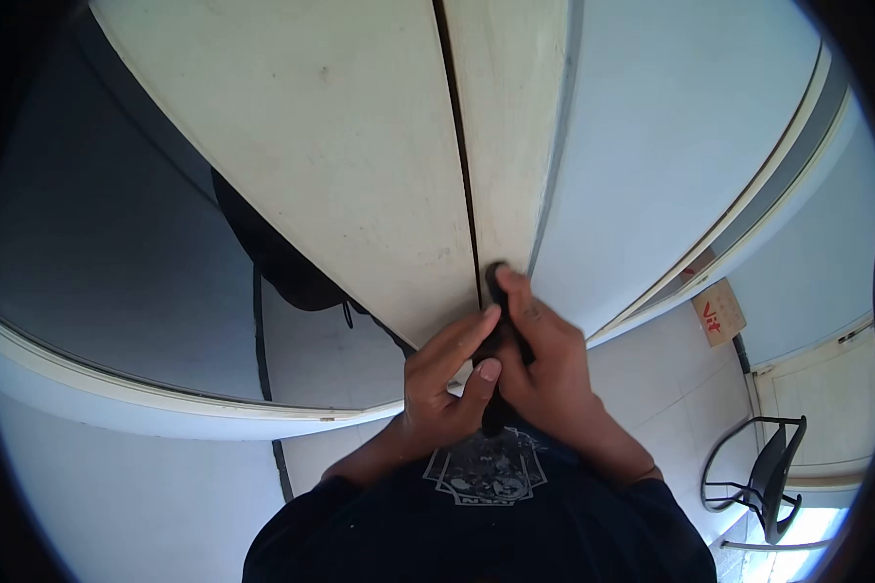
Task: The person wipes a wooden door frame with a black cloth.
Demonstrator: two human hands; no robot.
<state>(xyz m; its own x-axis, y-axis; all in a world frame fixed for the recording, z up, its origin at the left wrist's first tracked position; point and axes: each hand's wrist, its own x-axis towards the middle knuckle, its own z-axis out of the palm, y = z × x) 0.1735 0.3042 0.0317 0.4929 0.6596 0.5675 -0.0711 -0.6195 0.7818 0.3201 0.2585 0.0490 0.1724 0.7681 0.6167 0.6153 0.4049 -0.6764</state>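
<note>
Both my hands are close together in front of my chest, at the near edge of a cream wooden surface. Between them is a slim black object; its rounded top end shows above my fingers and a dark lower end shows below. Its kind cannot be made out. My right hand is wrapped round it, thumb along the upper part. From the other side, my left hand pinches its middle with thumb and fingers. My palms and fingers hide most of the object.
A narrow dark gap runs along the cream surface. To its right is a pale panel. A black bag-like shape lies at the left edge. A cardboard box and a black chair stand at right on the tiled floor.
</note>
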